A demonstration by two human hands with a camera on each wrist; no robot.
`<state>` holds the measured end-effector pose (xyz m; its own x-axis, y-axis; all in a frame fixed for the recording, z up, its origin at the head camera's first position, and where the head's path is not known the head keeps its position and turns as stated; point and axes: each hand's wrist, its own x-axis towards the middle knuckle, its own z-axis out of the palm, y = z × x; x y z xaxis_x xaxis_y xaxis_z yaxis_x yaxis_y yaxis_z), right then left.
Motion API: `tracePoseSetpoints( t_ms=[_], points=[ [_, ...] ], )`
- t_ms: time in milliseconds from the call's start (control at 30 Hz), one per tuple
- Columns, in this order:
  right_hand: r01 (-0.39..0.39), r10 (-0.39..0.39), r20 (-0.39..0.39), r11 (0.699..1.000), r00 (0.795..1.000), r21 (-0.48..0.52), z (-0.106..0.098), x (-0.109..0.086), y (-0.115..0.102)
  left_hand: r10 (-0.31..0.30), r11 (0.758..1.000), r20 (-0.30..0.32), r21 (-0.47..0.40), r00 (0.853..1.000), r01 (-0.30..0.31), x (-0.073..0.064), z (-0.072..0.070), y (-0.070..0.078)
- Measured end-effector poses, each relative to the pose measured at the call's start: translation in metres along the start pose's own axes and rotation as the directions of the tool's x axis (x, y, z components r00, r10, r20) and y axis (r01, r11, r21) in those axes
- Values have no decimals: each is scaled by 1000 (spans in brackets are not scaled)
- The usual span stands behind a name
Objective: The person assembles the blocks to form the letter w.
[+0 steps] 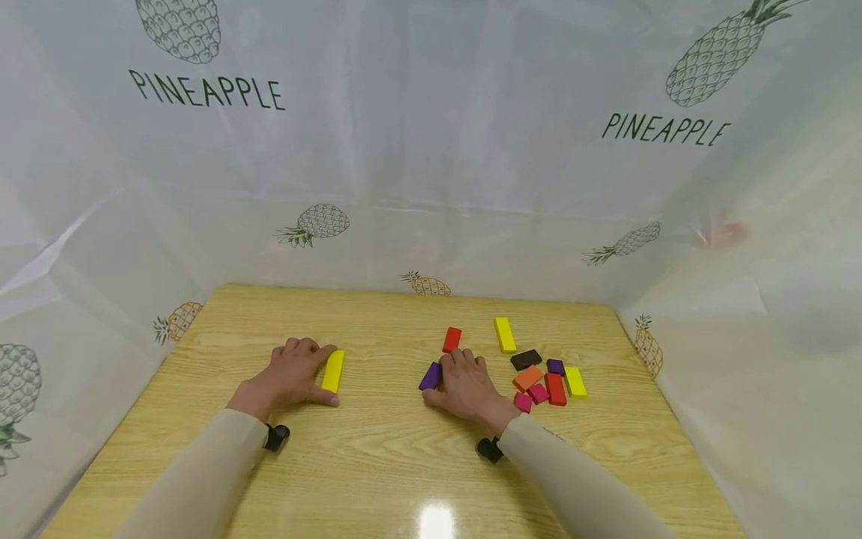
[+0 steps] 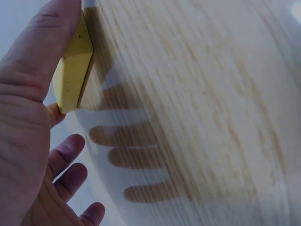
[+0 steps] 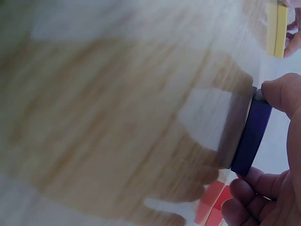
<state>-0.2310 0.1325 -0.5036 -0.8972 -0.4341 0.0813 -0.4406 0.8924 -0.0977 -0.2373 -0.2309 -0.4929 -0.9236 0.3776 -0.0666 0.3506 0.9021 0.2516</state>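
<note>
I see left hand (image 1: 291, 374) pinching long yellow block (image 1: 333, 371). Right hand (image 1: 466, 385) pinches purple block (image 1: 430, 376); red block (image 1: 452, 340) just ahead of it.

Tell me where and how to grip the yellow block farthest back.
I'd pinch that yellow block from above, across its long sides near the far end: it's narrow, its far end stands free, and its near end sits close to the dark block.

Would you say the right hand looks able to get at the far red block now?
Probably yes: the far red block lies just beyond the right hand, with nothing between, though that hand may need to release the purple block it pinches.
</note>
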Motion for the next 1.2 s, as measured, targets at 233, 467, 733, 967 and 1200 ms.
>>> tracePoseSetpoints(
  t_ms=[233,467,733,967,1200],
  points=[
    [0,-1,7,1000,1000,10,3,1,1,-25,999,-43,-32,999,24,1,9,11],
    [19,-19,-2,1000,1000,-10,3,1,5,5,998,-77,-70,997,-11,-1,19,47],
    [25,-25,-4,1000,1000,-7,2,2,6,67,997,-55,-44,996,-69,-4,34,84],
    [25,-25,-2,1000,1000,-5,2,4,5,71,997,-69,-8,995,-71,-5,43,95],
    [27,-27,-1,1000,1000,-6,4,5,5,49,997,-91,-59,995,-55,-6,49,95]
  ],
)
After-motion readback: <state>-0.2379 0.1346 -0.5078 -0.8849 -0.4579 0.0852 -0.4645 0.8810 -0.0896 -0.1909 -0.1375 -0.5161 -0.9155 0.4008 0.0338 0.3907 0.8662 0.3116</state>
